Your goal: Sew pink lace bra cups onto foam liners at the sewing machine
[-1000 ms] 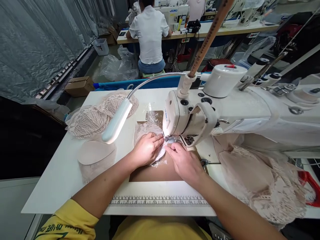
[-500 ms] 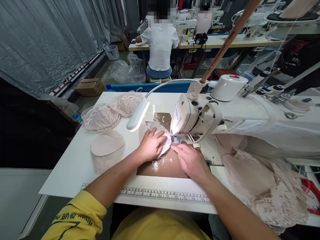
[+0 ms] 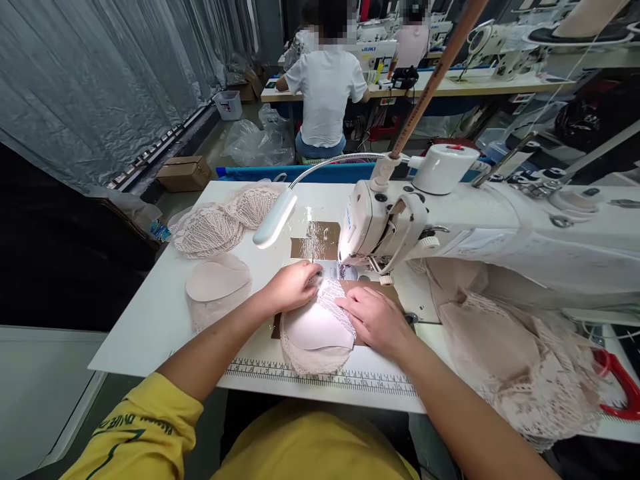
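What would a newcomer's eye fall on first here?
The big glossy white sewing machine, stretching across the right of the white table. Near its needle end, the bare left hand and bare right hand touch a rounded, pale pink fabric-and-lace piece. A slim white lamp hangs left of its head.

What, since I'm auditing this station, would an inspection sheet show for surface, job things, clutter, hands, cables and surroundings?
Surface: white table, ruler along its front edge.
Job things: lace cup in front of the sewing machine, overlapping the ruler.
Clutter: lace pile and pale piece left; fabric heap right, red-handled tool beside it, kind unclear.
Hands: left hand at the cup's far edge, fingers curled, grip partly hidden; right hand touching its right side.
Cables: cords below the far table.
Surroundings: co-worker in white seated, back turned; plastic bags and box on the floor.
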The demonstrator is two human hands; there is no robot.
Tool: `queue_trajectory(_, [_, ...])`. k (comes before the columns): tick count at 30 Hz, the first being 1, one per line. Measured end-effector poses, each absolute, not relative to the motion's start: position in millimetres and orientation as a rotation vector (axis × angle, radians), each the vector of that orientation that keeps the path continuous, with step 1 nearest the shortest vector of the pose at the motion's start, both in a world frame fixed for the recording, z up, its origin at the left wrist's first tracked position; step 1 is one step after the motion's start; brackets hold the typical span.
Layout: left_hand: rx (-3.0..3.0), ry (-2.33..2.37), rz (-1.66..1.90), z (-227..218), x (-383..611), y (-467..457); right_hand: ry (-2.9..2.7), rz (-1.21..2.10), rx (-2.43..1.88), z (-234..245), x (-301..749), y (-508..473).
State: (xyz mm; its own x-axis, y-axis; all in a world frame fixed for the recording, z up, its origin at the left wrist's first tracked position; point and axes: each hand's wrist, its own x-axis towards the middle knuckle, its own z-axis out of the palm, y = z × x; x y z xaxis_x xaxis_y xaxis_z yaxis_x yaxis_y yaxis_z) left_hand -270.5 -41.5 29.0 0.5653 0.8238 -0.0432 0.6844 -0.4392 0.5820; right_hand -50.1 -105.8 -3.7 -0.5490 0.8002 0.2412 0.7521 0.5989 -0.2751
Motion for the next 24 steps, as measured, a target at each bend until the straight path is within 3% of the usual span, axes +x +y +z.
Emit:
queue_trajectory(4, [2.086,1.128,0.120,33.3,-270.1,-31.0,-2.496,0.217,-1.306,-0.9,-50.0,-105.9])
queue_trajectory(12, [1.522,0.835,0.338,27.5,-290.7,-23.0,-2.484,0.303,-1.278,-0.4,-47.3,-104.5])
queue_trajectory(19, [1.811,1.471,0.706,58.9,-313.8,-43.2,-2.480,0.323,-1.287,-3.5,-45.6,-105.1])
queue_trajectory(24, [2.191,1.254,0.566,50.2,-288.2,-79.3,-2.459,0.359,-1.267,-1.8,-45.3,-106.0])
